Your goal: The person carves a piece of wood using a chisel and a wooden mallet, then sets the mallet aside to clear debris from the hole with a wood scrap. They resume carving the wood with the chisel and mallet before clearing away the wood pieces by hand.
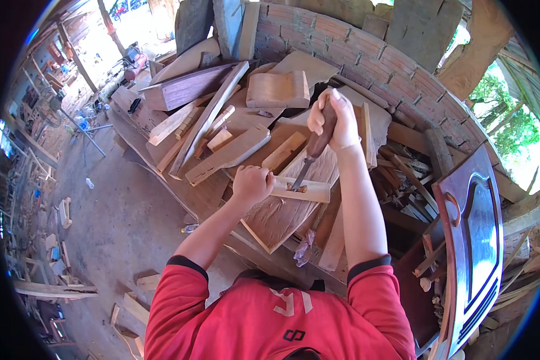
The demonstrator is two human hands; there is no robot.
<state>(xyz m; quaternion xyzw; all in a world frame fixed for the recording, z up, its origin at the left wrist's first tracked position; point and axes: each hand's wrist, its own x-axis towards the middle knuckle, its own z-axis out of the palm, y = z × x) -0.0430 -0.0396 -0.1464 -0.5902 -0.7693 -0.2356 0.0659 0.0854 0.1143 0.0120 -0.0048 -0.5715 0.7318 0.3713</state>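
Observation:
My right hand (pixel 333 120) grips the dark wooden handle of a chisel (pixel 313 150), held nearly upright with its blade tip down on a pale wooden block (pixel 309 191). My left hand (pixel 251 183) is closed over the left end of that block, pressing it onto a broad curved board (pixel 282 213) underneath. A small notch with chips shows where the blade meets the block.
A heap of planks and offcuts (pixel 222 114) lies beyond the board, against a curved brick wall (pixel 366 48). A polished reddish door panel (pixel 474 240) leans at the right. Concrete floor (pixel 114 210) with scattered wood scraps extends to the left.

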